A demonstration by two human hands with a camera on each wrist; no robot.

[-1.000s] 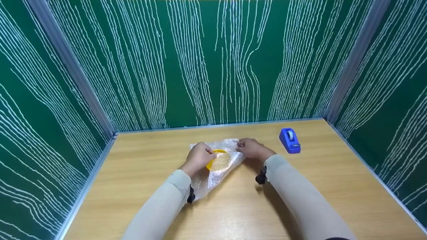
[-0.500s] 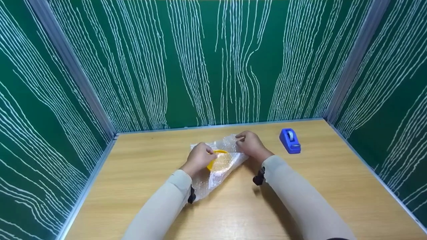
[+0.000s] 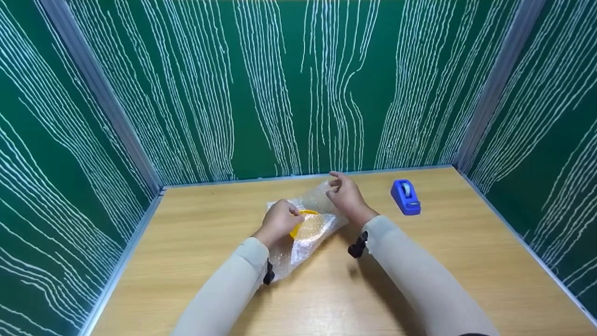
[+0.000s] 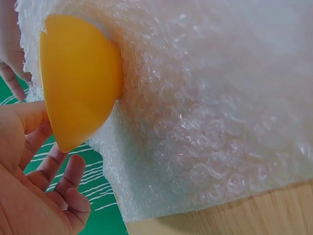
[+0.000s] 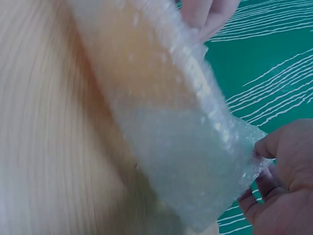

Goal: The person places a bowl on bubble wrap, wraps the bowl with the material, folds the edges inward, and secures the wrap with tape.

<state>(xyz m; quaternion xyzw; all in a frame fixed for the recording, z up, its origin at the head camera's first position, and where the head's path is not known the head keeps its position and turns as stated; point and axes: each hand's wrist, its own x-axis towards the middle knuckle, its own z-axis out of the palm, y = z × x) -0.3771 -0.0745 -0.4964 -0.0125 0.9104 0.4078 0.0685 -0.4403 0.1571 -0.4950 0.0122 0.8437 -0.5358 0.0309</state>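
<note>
A yellow bowl (image 4: 80, 81) sits partly covered by a sheet of clear bubble wrap (image 3: 302, 249). My left hand (image 3: 279, 219) pinches the bowl's rim between thumb and fingers, and perhaps the wrap's fold too; its other fingers are loosely bent in the left wrist view. On the far right side, my right hand (image 3: 347, 196) pinches a raised corner of the wrap, with thumb and fingers at its edge in the right wrist view. One flap lies folded over the bowl's front right side, and the bowl's colour shows through it.
A blue tape dispenser (image 3: 406, 197) with a roll of clear tape stands to the right of my right hand. The wooden table (image 3: 196, 224) is bounded at the back and sides by green panels (image 3: 261, 93) with white wavy lines.
My right hand has moved away from me and slightly left, lifting and stretching the wrap's far right corner. My left hand and the bowl have hardly moved.
</note>
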